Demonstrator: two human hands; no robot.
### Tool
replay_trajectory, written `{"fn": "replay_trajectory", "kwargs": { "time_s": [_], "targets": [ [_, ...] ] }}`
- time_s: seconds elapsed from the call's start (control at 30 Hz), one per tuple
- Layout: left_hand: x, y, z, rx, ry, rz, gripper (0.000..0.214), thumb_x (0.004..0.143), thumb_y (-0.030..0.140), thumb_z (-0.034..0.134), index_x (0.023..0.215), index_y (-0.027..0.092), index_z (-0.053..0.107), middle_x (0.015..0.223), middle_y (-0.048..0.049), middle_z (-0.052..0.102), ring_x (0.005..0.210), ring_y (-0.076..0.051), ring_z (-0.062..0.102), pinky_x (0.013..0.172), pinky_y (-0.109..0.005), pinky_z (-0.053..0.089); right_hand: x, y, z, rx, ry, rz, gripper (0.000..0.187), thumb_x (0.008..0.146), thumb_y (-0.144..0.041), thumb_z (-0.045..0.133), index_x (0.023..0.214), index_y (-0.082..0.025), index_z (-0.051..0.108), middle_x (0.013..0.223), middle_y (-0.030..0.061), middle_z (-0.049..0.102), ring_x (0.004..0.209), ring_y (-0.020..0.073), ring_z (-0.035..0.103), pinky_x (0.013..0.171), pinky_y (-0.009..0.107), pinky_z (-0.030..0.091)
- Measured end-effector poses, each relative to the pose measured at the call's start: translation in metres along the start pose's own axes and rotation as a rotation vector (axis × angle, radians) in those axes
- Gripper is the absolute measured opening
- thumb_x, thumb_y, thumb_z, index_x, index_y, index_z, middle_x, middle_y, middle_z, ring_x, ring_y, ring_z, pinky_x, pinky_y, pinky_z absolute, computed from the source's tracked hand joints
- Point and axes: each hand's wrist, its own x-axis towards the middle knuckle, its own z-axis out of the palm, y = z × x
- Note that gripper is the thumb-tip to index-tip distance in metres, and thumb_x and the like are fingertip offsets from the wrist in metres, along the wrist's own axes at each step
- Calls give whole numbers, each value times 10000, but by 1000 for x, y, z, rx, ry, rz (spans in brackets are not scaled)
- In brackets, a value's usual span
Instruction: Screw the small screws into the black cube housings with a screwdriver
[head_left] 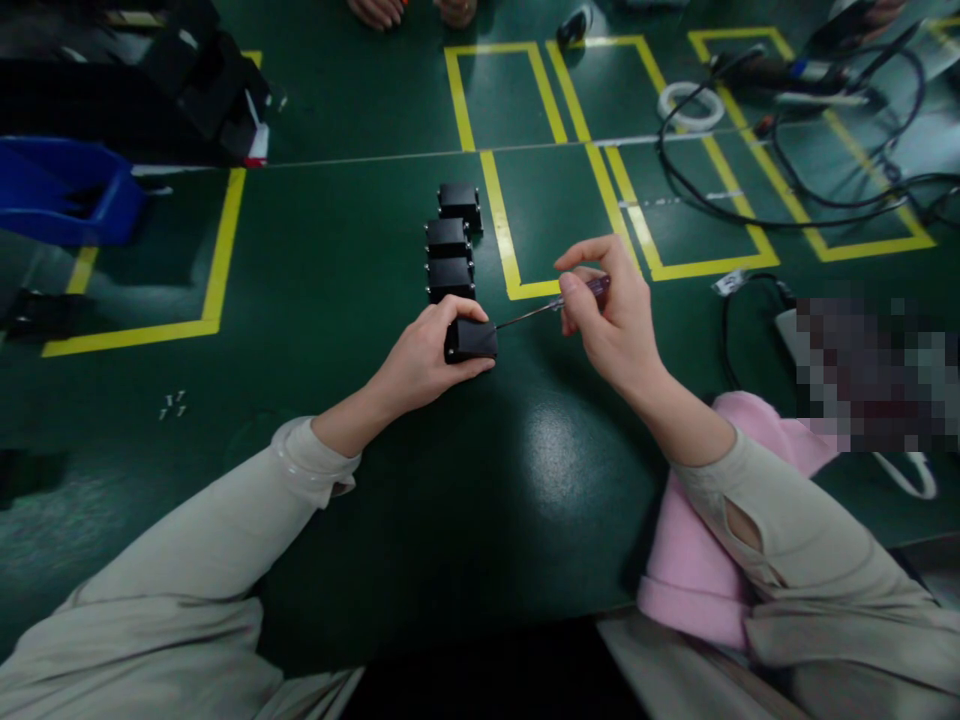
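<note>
My left hand (424, 357) is wrapped round a small black box (471, 340) that rests on the green table (450, 480). My right hand (611, 320) pinches a thin screwdriver (551, 305) with a dark reddish handle. Its metal tip points left and touches the right side of the box. Behind the held box, three more black boxes (450, 240) stand in a row running away from me. My right forearm lies on a pink cushion (694, 560).
Several small screws (172, 404) lie at the left. A blue bin (64, 195) and black parts (217, 85) sit far left. Black cables (787, 190), a tape roll (690, 105) and a tool (780, 72) lie at the back right. Another person's hands (412, 10) show at the far edge. Yellow tape lines (510, 250) mark the table.
</note>
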Motion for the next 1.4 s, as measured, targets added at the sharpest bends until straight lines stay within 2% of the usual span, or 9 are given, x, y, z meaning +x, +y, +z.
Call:
{"fn": "replay_trajectory", "kwargs": {
  "time_s": [0.13, 0.33, 0.53, 0.73, 0.93, 1.2, 1.4],
  "targets": [
    [0, 1, 0, -6, -1, -8, 415, 825, 340, 742, 1175, 214, 558, 1193, -44, 643, 1097, -241, 620, 980, -386, 482, 0, -1, 0, -37, 3, 19, 298, 1008, -544, 499, 919, -264, 548, 634, -59, 478, 527, 108, 476, 530, 296, 395],
    [1, 1, 0, -6, -7, -14, 421, 822, 345, 743, 1175, 214, 556, 1193, -45, 640, 1093, -239, 618, 984, -380, 479, 1, 2, 0, -27, 9, 4, 315, 1004, -563, 488, 1054, -257, 542, 781, -24, 558, 631, 121, 530, 581, 307, 440],
    [0, 0, 0, 4, -3, 4, 415, 831, 339, 742, 1180, 212, 556, 1192, -41, 641, 1094, -233, 617, 983, -371, 472, 2, -4, -2, -44, 0, 17, 318, 995, -540, 526, 870, -248, 539, 702, -36, 547, 586, 108, 516, 568, 300, 417],
    [0, 0, 0, -5, -1, -6, 419, 824, 343, 749, 1175, 214, 559, 1190, -43, 645, 1091, -236, 620, 981, -377, 477, 1, 1, -1, -30, -5, 2, 254, 1010, -504, 499, 1019, -256, 552, 733, -43, 543, 574, 110, 510, 572, 304, 428],
    [0, 1, 0, -4, -4, -11, 420, 823, 342, 743, 1177, 215, 556, 1195, -50, 644, 1101, -243, 619, 982, -387, 482, 1, -3, -2, -44, -13, 27, 295, 996, -531, 525, 882, -259, 541, 670, -46, 514, 554, 111, 489, 549, 300, 398],
    [0, 0, 0, -1, -3, -5, 418, 822, 354, 742, 1171, 219, 556, 1187, -43, 644, 1094, -242, 619, 972, -385, 480, 1, 2, -1, -42, -13, 14, 280, 1016, -532, 475, 1075, -265, 534, 737, -39, 521, 586, 121, 495, 576, 304, 425],
    [1, 1, 0, -6, -4, -24, 422, 814, 356, 739, 1168, 216, 556, 1191, -52, 646, 1101, -251, 621, 982, -399, 482, 1, -1, -2, -52, -15, 24, 294, 1010, -530, 507, 922, -254, 557, 691, -38, 502, 564, 111, 475, 554, 297, 398]
  ]
}}
